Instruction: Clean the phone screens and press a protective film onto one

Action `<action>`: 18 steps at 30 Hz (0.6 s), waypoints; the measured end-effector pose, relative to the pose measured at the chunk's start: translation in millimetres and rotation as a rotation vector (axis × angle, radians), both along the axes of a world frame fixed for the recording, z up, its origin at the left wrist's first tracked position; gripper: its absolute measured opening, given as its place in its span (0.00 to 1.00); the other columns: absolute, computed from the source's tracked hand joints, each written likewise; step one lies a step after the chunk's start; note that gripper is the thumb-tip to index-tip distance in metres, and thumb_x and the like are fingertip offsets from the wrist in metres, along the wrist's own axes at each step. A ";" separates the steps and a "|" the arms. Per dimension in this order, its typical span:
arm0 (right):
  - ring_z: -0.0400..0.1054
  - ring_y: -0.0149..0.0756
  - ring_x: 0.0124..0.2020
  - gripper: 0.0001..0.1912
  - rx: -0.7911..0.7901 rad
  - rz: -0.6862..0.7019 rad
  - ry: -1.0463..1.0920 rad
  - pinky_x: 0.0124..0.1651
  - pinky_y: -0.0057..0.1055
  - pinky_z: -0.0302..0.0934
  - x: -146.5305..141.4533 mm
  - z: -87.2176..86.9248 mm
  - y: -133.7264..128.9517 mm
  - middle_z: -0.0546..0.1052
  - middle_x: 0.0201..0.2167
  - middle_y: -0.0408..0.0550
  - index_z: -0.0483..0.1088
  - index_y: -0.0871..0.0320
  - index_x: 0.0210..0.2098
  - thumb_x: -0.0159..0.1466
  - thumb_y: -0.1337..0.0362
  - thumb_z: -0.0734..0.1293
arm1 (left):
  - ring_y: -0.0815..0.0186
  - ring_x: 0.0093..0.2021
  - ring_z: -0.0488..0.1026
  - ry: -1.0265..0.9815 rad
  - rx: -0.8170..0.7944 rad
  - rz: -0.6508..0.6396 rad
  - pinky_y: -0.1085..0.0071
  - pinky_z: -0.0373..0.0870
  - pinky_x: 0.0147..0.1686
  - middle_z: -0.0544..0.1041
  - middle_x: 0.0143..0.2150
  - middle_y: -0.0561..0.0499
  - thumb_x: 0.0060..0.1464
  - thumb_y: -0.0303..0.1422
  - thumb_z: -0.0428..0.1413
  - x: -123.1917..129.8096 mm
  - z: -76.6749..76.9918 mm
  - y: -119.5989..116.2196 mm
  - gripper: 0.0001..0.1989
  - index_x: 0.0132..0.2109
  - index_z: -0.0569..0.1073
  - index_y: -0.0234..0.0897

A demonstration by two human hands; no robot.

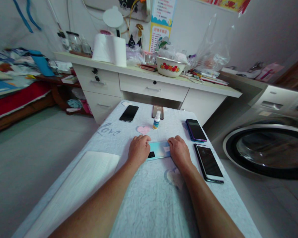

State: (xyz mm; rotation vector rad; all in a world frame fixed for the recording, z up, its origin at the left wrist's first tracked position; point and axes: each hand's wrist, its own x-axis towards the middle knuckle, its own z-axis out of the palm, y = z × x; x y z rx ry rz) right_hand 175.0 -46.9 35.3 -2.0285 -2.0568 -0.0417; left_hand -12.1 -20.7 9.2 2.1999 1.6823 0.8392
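Observation:
A light blue phone (159, 149) lies sideways on the cloth-covered table, its back facing up and its dark camera block at the left end. My left hand (139, 148) is closed on that left end, fingers curled at the edge. The right end is gripped by my right hand (179, 150), thumb and fingers pressed together. Just beyond the phone stands a small white spray bottle (156, 120) with a blue and yellow label.
Black phone (129, 113) at the back left, brownish phone (160, 111) behind the bottle, stacked phones (196, 130) and a white-framed phone (210, 162) at the right edge. White cloth or paper (84, 178) lies left. Beyond are a desk (154, 88) and washing machine (258, 122).

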 end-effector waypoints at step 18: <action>0.65 0.37 0.42 0.14 0.007 0.216 -0.023 0.44 0.28 0.53 -25.4 -3.6 -3.3 0.73 0.37 0.49 0.75 0.56 0.41 0.72 0.66 0.57 | 0.60 0.43 0.71 0.030 -0.010 0.004 0.63 0.65 0.47 0.78 0.42 0.47 0.53 0.22 0.49 1.7 3.0 -1.2 0.12 0.40 0.75 0.37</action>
